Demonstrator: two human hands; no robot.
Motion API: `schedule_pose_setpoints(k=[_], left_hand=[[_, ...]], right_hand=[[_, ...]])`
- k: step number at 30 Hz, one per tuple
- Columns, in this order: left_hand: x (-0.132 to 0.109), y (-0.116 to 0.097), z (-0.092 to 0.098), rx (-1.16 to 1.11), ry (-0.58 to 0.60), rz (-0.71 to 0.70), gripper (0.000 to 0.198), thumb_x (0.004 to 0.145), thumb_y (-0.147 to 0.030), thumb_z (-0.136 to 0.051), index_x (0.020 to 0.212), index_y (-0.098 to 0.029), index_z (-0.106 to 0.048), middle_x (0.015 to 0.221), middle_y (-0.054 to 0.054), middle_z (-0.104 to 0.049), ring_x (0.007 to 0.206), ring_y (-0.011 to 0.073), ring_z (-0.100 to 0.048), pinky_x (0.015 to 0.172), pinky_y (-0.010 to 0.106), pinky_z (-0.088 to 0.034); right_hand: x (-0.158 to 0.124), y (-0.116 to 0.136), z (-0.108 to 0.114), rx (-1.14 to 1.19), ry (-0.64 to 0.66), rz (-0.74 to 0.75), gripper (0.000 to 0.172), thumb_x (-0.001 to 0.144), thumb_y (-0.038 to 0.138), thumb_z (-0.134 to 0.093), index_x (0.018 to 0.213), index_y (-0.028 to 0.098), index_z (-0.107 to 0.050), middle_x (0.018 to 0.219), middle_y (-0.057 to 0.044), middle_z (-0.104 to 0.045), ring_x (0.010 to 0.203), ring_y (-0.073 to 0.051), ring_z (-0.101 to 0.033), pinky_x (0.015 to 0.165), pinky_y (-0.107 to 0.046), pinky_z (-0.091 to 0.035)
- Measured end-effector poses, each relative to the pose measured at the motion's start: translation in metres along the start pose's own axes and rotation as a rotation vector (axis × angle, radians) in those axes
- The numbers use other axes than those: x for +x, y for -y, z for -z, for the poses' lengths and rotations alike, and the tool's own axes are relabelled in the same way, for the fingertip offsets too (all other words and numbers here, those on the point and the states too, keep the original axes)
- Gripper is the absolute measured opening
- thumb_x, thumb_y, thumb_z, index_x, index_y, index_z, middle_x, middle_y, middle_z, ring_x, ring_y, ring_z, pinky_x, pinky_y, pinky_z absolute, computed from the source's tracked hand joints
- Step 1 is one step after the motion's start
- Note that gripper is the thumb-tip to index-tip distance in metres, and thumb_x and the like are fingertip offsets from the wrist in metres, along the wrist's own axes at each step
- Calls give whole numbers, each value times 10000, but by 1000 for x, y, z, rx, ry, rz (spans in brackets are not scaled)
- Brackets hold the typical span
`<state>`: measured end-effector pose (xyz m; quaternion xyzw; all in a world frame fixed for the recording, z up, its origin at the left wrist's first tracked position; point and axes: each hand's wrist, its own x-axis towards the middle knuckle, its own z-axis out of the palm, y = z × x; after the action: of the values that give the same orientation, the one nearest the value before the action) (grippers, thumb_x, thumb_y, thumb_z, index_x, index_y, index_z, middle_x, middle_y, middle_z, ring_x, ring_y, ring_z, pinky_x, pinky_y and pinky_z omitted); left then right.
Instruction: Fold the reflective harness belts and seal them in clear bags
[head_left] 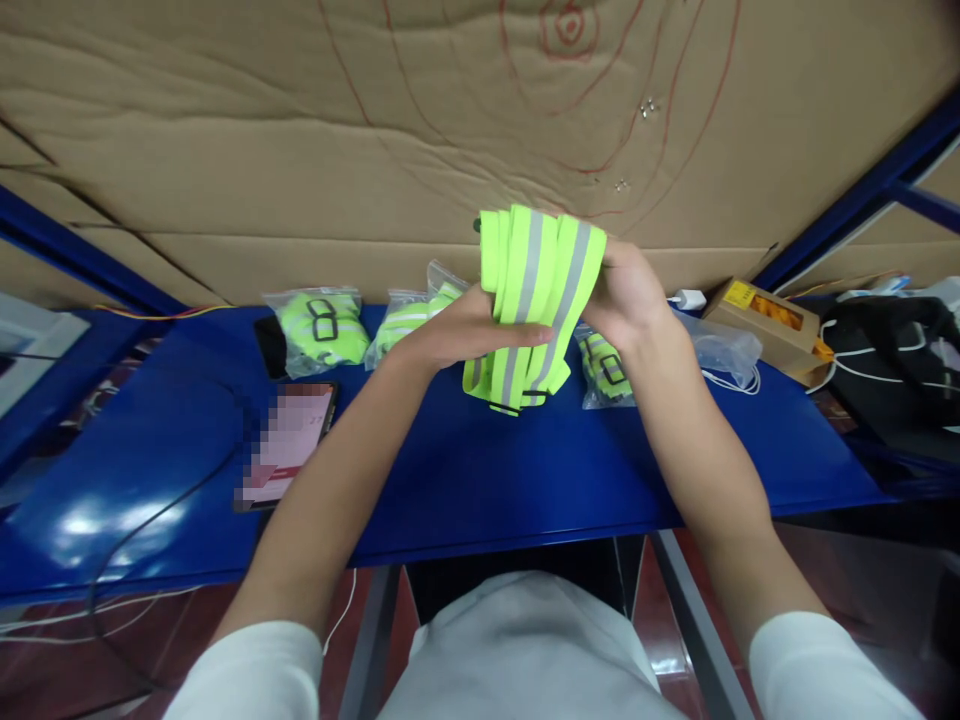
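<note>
A folded neon-yellow reflective strap (534, 285) with grey stripes is held up above the blue table, in front of my chest. My left hand (472, 330) grips it from the left, thumb lying across its front and the other fingers hidden behind. From the right, my right hand (626, 290) holds the upper folds, its fingers mostly hidden by the strap. Black buckles hang at the strap's lower end. Clear bags of similar straps lie behind: one bag (322, 330) to the left, another bag (409, 315) partly behind my left hand, and a third bag (604, 365) below my right hand.
A phone or tablet (292, 440) lies on the blue table (480, 490) beside my left forearm, near a black cable. On the right are a clear plastic bag (720, 350), an open cardboard box (772, 325), white cables and a black bag (900, 350). Cardboard (300, 180) stands behind.
</note>
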<state>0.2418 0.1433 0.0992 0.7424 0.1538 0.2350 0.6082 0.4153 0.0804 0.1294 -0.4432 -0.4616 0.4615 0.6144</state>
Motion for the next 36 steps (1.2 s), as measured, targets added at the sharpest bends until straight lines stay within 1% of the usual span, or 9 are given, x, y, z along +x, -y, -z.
schedule_pose_setpoints(k=[6, 13, 17, 19, 23, 26, 28, 31, 36], left_hand=[[7, 4, -8, -204, -161, -66, 575, 697, -415, -935, 1189, -197, -730, 1268, 84, -762, 1222, 344, -702, 1058, 485, -587], [7, 9, -3, -418, 20, 66, 558, 700, -449, -935, 1141, -152, -766, 1182, 151, -784, 1208, 393, -706, 1044, 533, -591], [9, 11, -6, -424, -139, -6, 505, 688, -407, -951, 1093, -158, -780, 1155, 128, -793, 1133, 361, -742, 1024, 511, -606], [10, 11, -6, -403, -146, -21, 473, 710, -410, -938, 1080, -163, -778, 1087, 114, -807, 1055, 340, -767, 970, 493, -631], [8, 9, 0, -387, -88, 11, 442, 766, -466, -890, 1066, -163, -774, 975, 98, -813, 921, 311, -789, 855, 460, -667], [8, 8, 0, -376, -104, 19, 442, 773, -474, -882, 1062, -159, -770, 966, 98, -809, 931, 316, -789, 867, 471, -665], [7, 8, -4, -345, -64, 32, 454, 758, -459, -896, 1070, -156, -765, 964, 104, -808, 917, 328, -788, 869, 495, -659], [6, 7, -11, -287, -8, 37, 488, 729, -421, -919, 1109, -169, -745, 1002, 98, -807, 911, 314, -785, 865, 487, -655], [4, 3, -12, -212, 138, 46, 406, 722, -361, -928, 1027, -159, -753, 928, 77, -801, 847, 262, -776, 828, 425, -654]], right_hand=[[-1, 1, -2, 54, 2, 148, 260, 758, 400, -706, 992, 285, -721, 1172, 8, -751, 1199, -216, -655, 1017, -321, -541], [0, -6, -1, -99, -22, 138, 365, 852, 450, -646, 1158, 253, -675, 1221, -14, -732, 1097, -214, -688, 818, -297, -601], [-1, -5, -1, -192, 6, 221, 369, 868, 438, -667, 1200, 278, -674, 1374, -11, -685, 1286, -211, -630, 1053, -322, -553], [-4, 0, 5, -296, 14, 223, 405, 870, 489, -691, 1233, 311, -672, 1395, -11, -676, 1338, -232, -604, 1079, -361, -549], [-17, 22, 26, -413, 228, 189, 720, 787, 490, -811, 1449, 355, -559, 1477, -6, -617, 1361, -273, -590, 1070, -436, -563], [-26, 35, 35, -416, 297, 278, 656, 894, 455, -738, 1500, 346, -510, 1586, 8, -515, 1464, -238, -496, 1175, -424, -480], [-28, 39, 31, -544, 174, 346, 498, 966, 481, -667, 1417, 282, -598, 1529, -31, -574, 1428, -243, -531, 1187, -418, -460], [-28, 38, 17, -806, 74, 338, 426, 923, 589, -696, 1123, 215, -729, 1192, -59, -742, 1193, -289, -666, 1083, -447, -526], [-27, 36, 4, -905, -23, 328, 449, 888, 665, -692, 887, 216, -706, 911, -25, -721, 1065, -274, -672, 959, -390, -579]])
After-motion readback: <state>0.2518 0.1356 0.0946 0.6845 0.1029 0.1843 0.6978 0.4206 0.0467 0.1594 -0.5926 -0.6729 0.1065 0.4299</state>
